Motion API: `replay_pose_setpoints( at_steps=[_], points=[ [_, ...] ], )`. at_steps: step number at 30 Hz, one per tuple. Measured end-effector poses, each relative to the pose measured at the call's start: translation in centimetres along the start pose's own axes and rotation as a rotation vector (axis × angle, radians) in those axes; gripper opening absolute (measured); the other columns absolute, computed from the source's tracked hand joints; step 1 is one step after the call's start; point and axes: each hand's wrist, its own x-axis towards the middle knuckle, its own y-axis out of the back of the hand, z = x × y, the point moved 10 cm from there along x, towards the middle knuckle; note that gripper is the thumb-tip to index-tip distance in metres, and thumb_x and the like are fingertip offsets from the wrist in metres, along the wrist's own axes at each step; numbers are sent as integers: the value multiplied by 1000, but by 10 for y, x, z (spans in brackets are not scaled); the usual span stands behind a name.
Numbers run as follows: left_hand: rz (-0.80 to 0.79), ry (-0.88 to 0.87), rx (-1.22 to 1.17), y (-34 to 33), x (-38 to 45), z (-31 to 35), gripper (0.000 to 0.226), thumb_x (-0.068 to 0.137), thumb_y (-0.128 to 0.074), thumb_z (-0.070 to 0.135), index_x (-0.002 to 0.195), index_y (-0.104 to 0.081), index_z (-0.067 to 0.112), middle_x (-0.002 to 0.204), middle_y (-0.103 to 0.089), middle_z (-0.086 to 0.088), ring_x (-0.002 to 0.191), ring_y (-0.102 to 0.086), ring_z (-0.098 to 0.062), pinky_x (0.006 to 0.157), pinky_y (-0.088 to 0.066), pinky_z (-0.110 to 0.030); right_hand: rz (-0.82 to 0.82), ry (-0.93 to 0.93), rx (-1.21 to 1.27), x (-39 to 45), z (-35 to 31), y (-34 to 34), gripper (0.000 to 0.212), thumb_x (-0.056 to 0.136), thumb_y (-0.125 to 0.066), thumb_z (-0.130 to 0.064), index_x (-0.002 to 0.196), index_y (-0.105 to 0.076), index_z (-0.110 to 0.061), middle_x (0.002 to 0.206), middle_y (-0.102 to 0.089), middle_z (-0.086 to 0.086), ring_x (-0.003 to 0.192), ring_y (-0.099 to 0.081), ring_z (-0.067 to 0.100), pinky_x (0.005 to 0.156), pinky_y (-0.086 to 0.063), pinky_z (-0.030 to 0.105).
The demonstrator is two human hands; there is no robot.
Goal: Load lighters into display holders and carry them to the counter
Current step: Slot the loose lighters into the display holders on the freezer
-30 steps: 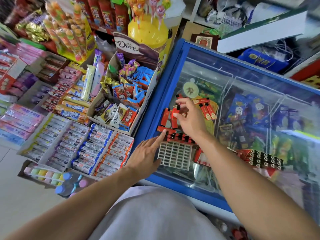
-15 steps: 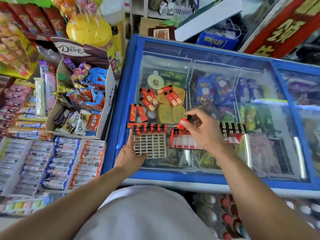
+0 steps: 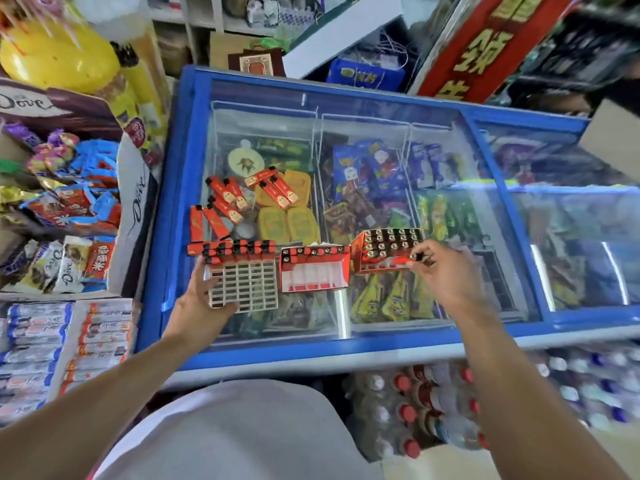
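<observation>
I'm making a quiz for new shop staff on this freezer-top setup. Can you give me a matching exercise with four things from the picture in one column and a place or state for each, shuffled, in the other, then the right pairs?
Things
1. white grid holder
2. middle red holder
3. right red holder
4. loose lighters

Places or states
A. lying scattered on the freezer glass, behind the holders
B. nearly full, with the right hand at its near edge
C. steadied by the left hand, one row of lighters along its far edge
D. between the other two, mostly empty slots

Pairs: 1-C, 2-D, 3-B, 4-A
</observation>
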Motion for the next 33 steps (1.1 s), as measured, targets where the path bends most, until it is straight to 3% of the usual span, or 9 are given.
replay_pose_setpoints(
  at_steps=[2,6,12,15,17,19,24,30,33],
  points=[
    [40,-28,-31,1,-2,5,98,91,-71,18,161,-4,33,149,-51,7,87,-57,-2,61,-36,-6,-5,25,-15,4,-2,-10,19,88,-74,-33,105,-65,-32,88,-69,-15,67,-66,11,50,-39,17],
    [185,-62,-151,16,-7,6,94,90,-70,12,159,-11,35,152,-44,3,136,-46,-22,99,-41,-34,18,19,-75,12,2,-26,18,89,-72,-38,104,-64,-36,88,-70,-13,64,-60,9,48,-36,19],
    [262,-279,103,28,-16,34,103,87,-72,12,155,-5,49,164,-10,18,147,-29,-20,89,-54,-52,62,49,1,16,0,-30,27,87,-74,-37,112,-67,-31,105,-74,-5,78,-69,14,66,-57,28],
    [222,-362,253,19,-13,44,102,86,-75,11,159,-9,40,167,1,16,154,-6,-13,117,-34,-51,42,52,8,20,-3,-31,28,88,-74,-35,114,-68,-29,109,-74,-4,78,-69,13,65,-52,22],
    [206,-435,365,13,-11,50,103,84,-76,9,161,-10,31,169,2,9,155,4,-12,124,-16,-47,32,41,2,21,-5,-30,27,88,-74,-35,114,-68,-30,109,-74,-6,80,-68,12,60,-42,18],
    [185,-475,458,8,-7,49,105,83,-77,9,161,-9,25,169,1,4,155,8,-14,125,-9,-46,23,45,4,22,-6,-30,26,88,-74,-34,114,-69,-30,107,-75,-7,82,-68,10,60,-38,16],
    [143,-492,544,0,-4,42,112,77,-80,8,161,-7,21,169,1,0,155,10,-21,123,-16,-54,7,49,-35,23,-8,-30,27,89,-72,-34,115,-68,-29,110,-74,-5,80,-69,11,54,-32,11],
    [99,-475,573,-3,-6,43,119,77,-82,14,161,2,21,169,10,1,154,15,-21,120,-20,-49,13,51,-76,19,-8,-27,21,90,-72,-30,110,-68,-27,109,-74,-3,72,-66,12,57,-43,18],
    [97,-467,583,-4,-8,43,120,76,-83,14,161,3,21,168,12,1,154,16,-22,118,-23,-50,18,31,-79,17,-5,-26,19,89,-73,-29,108,-68,-26,108,-74,-3,81,-70,16,62,-51,24]
  ],
)
